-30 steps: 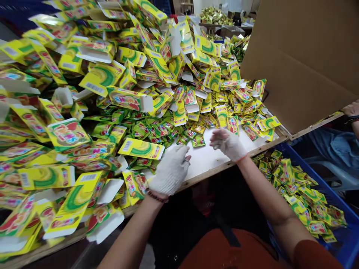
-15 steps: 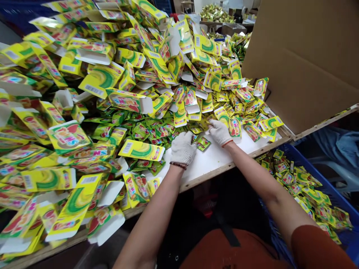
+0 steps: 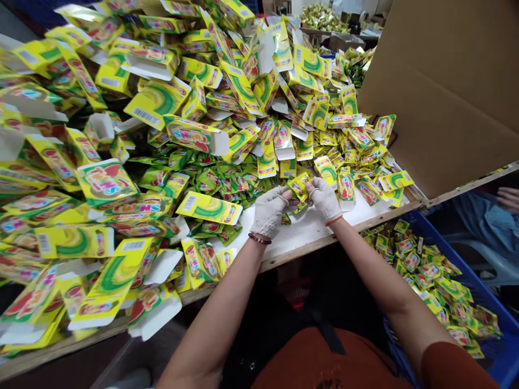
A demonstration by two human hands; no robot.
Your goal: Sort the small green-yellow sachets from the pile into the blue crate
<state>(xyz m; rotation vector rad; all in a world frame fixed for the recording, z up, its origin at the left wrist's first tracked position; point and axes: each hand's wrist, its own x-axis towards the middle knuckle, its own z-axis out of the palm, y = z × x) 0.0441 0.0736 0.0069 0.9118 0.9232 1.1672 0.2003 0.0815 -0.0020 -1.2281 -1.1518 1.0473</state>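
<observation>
My left hand (image 3: 268, 214), in a white knitted glove with bare fingertips, is closed at the left side of a small yellow sachet (image 3: 299, 186). My right hand (image 3: 325, 202), gloved the same way, pinches that sachet's right edge between thumb and fingers. The sachet is held above the white tabletop (image 3: 284, 246). Just below it, a small green sachet (image 3: 300, 207) shows between the hands; whether fingers grip it I cannot tell. Behind the hands lie many loose green sachets (image 3: 243, 183) and, farther right, yellow sachets (image 3: 359, 154).
Printed yellow cartons (image 3: 206, 208), many with open flaps, heap across the left and back. A large cardboard sheet (image 3: 441, 97) stands at the right. Below the wooden table edge (image 3: 295, 254), a blue crate (image 3: 500, 346) holds filled yellow packets. Another person's hand (image 3: 508, 200) shows far right.
My right hand has brought a yellow sachet forward from the pile, and my hands have come together around it. The view has shifted slightly. Another person's hand has appeared at the right.
</observation>
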